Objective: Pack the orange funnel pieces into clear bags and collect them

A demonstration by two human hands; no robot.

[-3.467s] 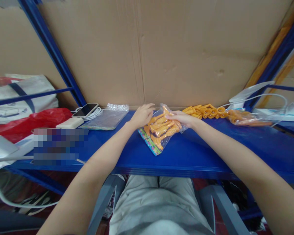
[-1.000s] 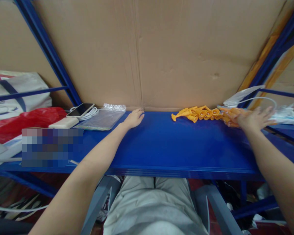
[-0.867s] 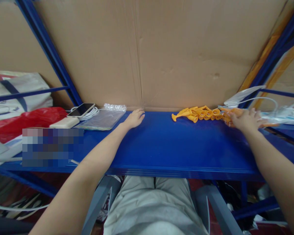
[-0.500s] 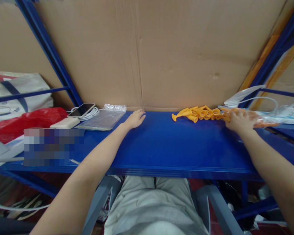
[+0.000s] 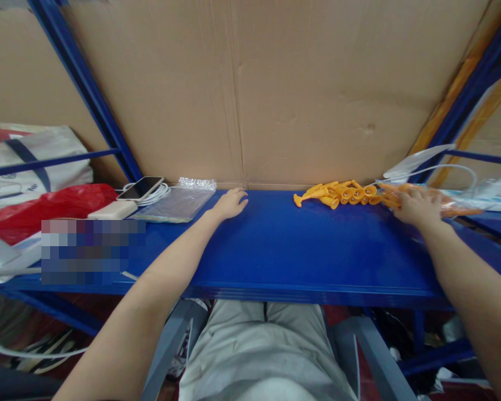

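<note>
Right hand (image 5: 420,207) on the bagged orange pieces (image 5: 459,209), left hand (image 5: 230,204) at rest.
The step in hand seems to be placing or taking the bagged pieces at the desk's (image 5: 284,250) right end: the right hand lies over them, palm down, its fingertips toward the back; whether its grip is pinching film cannot be told, as the underside is hidden. The left grip is slack and holds nothing visible, resting near the desk's back edge, just beside the clear bags (image 5: 175,203). The loose pieces (image 5: 342,194) lie in a low heap between the hands, close to the right one. Any lift from here would call for the right fingers to gather slippery film without nudging that heap.
</note>
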